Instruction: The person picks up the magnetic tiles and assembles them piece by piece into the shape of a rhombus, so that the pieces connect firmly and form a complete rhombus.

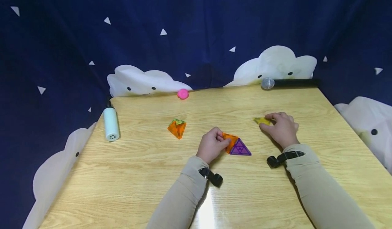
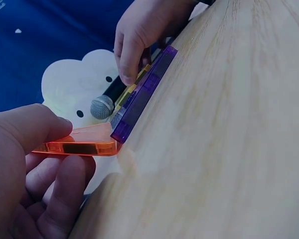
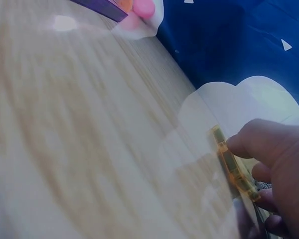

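Note:
My left hand (image 1: 211, 144) pinches an orange magnetic tile (image 1: 229, 142) between thumb and curled fingers. Edge to edge with it, a purple triangular magnetic tile (image 1: 240, 148) lies on the table. In the left wrist view the orange tile (image 2: 84, 142) is tilted relative to the purple one (image 2: 144, 94). Further right, my right hand (image 1: 282, 128) holds a yellow magnetic tile (image 1: 262, 120) by its edges, thumb on the near side. The right wrist view shows this yellow tile (image 3: 233, 164) at the tabletop, with part of it hidden by the fingers.
A small orange and green tile pyramid (image 1: 177, 128) stands left of my hands. A pale blue bottle-shaped pump (image 1: 111, 124) lies at the table's left edge. Along the back edge are a pink round object (image 1: 183, 94) and a microphone (image 1: 291, 83). Behind hangs a dark blue curtain (image 1: 196, 28).

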Motion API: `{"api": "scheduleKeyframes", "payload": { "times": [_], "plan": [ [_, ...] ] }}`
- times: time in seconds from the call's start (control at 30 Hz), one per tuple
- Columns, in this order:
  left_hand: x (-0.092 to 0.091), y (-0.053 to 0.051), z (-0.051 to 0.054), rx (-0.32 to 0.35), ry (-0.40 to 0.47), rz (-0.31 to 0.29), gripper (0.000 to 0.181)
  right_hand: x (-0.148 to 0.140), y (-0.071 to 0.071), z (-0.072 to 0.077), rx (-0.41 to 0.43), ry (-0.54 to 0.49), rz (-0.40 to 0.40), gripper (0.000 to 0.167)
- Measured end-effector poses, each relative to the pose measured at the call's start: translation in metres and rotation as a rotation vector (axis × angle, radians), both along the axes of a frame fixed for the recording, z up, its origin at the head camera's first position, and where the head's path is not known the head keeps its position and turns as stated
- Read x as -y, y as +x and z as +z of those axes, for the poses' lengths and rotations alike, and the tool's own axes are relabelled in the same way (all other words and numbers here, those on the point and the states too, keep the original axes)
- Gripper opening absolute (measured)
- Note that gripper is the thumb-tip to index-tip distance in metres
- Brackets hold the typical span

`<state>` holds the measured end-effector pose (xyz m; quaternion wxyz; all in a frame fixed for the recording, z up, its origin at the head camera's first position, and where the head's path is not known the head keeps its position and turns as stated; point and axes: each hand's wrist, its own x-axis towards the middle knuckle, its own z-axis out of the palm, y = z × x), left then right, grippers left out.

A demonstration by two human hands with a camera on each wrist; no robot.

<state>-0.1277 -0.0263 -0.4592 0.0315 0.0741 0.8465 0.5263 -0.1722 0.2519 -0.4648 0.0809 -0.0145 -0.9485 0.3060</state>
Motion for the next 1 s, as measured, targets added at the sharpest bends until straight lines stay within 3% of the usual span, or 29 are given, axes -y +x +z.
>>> {"api": "scheduleKeyframes", "payload": {
  "times": [0.27,0.67,1.0],
  "plan": [
    [0.0,0.001,0.001,0.007,0.001,-0.006,0.026,0.001,0.006,0.0,-0.021,-0.013,0.006,0.046],
    [0.001,0.0,0.0,0.004,-0.013,-0.008,0.026,0.007,0.023,0.005,0.023,-0.137,0.055,0.043],
    [0.0,0.001,0.001,-0.006,-0.009,-0.008,0.026,0.013,0.04,0.007,0.003,-0.146,0.053,0.041]
  ]
}}
